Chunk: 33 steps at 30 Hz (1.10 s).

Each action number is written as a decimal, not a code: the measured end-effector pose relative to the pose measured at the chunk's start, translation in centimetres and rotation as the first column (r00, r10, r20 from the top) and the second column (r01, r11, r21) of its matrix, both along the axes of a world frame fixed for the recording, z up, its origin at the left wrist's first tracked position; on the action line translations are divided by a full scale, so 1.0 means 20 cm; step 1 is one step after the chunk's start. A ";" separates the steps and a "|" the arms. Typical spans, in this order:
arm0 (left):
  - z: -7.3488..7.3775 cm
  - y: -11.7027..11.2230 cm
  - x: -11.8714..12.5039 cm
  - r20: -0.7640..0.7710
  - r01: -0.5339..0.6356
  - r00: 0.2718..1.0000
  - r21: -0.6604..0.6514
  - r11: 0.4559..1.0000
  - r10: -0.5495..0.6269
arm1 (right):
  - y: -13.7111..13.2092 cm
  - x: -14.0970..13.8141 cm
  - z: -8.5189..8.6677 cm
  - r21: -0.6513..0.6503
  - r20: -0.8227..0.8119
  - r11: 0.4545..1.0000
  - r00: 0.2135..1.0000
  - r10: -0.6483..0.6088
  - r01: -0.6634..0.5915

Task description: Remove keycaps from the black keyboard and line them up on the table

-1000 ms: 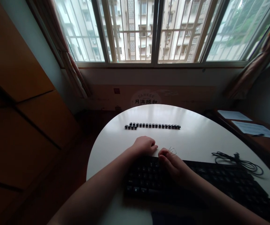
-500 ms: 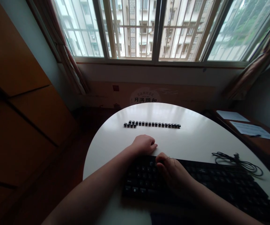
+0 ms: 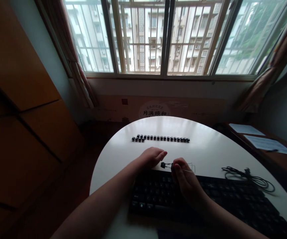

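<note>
Black keyboard [image 3: 223, 190]: one, full-length, lying on the white table [image 3: 109, 167], its middle part covered by the right hand and forearm.
Right hand [image 3: 186, 177]: above the keyboard, thumb and fingers clamped on the wire puller.
Wire puller [image 3: 191, 167]: one, dark in the middle, thin wires at both ends; one end points toward the left hand, the other sticks out past the knuckles.
Single keycap [image 3: 163, 165]: black, at the puller's wire tips, just beyond the keyboard's rear edge, between the two hands.
Left hand [image 3: 154, 155]: just beside the single keycap, apart from the right hand, thumb side up; the fingertips are hidden, so how far they curl cannot be told.
Keycap rows [image 3: 161, 137]: small black pieces, set out farther back on the table; one long row, with a short row of four in front of its left end.
Cable [image 3: 254, 179]: black, coiled, behind the keyboard's right part.
Side table [image 3: 281, 162]: brown, at right; carries two paper sheets [image 3: 270, 144] and a dark pen [image 3: 272, 150].
Window [image 3: 165, 39]: barred, beyond the table, a curtain [image 3: 80, 78] on each side.
Cabinet [image 3: 14, 73]: orange-brown, at left.
</note>
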State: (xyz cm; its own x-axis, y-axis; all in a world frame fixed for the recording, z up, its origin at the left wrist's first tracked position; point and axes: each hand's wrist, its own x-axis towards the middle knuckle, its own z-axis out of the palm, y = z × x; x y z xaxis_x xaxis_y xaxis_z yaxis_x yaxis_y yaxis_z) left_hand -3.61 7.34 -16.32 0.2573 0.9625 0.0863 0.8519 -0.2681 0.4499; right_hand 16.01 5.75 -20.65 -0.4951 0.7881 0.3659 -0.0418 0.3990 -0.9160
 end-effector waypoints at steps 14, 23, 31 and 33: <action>0.06 -0.04 0.04 0.217 0.064 0.971 0.164 0.984 -0.099 | 0.08 -0.03 0.03 -0.090 -0.192 0.987 0.970 -0.147 0.132; 0.02 -0.03 0.06 0.400 0.004 0.915 0.117 0.993 -0.051 | 0.08 -0.05 0.04 -0.028 -0.278 0.964 0.924 -0.262 0.264; -0.03 0.01 0.05 0.636 0.003 0.771 0.038 0.999 -0.027 | 0.06 -0.04 0.05 0.002 -0.307 0.982 0.935 -0.178 0.188; -0.03 0.01 0.05 0.644 -0.006 0.764 0.044 0.999 -0.024 | 0.06 -0.04 0.05 0.016 -0.312 0.981 0.933 -0.180 0.195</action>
State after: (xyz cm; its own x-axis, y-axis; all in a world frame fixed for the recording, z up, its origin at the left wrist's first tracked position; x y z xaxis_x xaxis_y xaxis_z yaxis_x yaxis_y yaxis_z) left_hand -2.57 7.45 -16.86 0.1353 0.9521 0.2741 0.3625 -0.3050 0.8806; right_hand 15.28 6.88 -19.56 -0.1971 0.8344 0.5147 -0.2393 0.4682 -0.8506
